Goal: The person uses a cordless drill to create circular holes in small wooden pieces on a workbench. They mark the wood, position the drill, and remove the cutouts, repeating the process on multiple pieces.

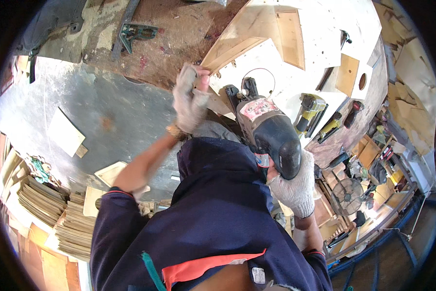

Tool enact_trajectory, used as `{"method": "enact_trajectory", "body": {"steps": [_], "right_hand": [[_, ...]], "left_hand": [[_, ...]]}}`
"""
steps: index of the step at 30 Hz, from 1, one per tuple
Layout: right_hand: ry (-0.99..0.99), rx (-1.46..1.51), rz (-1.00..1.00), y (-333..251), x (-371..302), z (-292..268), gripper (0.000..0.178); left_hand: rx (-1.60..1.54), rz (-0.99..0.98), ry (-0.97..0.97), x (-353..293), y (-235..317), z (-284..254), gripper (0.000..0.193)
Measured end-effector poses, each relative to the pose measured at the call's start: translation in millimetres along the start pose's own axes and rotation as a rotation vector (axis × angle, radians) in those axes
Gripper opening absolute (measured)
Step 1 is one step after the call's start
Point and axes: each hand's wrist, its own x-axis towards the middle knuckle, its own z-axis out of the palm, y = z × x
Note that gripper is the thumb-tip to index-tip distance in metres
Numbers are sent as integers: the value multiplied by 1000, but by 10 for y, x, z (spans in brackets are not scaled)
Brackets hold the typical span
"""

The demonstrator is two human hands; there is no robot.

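Observation:
My right hand (295,189), in a white knit glove, is wrapped round the rear grip of a bulky black and grey power tool (266,123), which looks like a jigsaw. A pale sticker covers part of its body. Its front end points at a thin circle on a white board (256,58). To the left of the tool, my left hand (191,99) is raised with its fingers apart and nothing in them. That glove leaves some fingertips bare, and the hand is slightly blurred. Close by its fingers stands a wooden strip (239,52) on the board.
A yellow-green nail gun (310,114) lies right of the power tool, near a small panel with a round hole (353,75). A green-handled square (138,33) rests on the brown tabletop. Stacked thin boards (43,203) stand at left; a fan (347,196) stands at right.

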Motion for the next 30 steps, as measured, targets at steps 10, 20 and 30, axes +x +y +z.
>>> {"method": "enact_trajectory", "body": {"steps": [10, 20, 30], "right_hand": [[57, 100, 46, -81, 105, 52, 60], [-17, 148, 90, -225, 159, -27, 52], [-148, -110, -235, -286, 395, -440, 39]], "left_hand": [[983, 1035, -1106, 1554, 1090, -160, 142], [1044, 1074, -1113, 1680, 981, 119, 154], [1114, 711, -763, 1071, 827, -271, 137]]}}
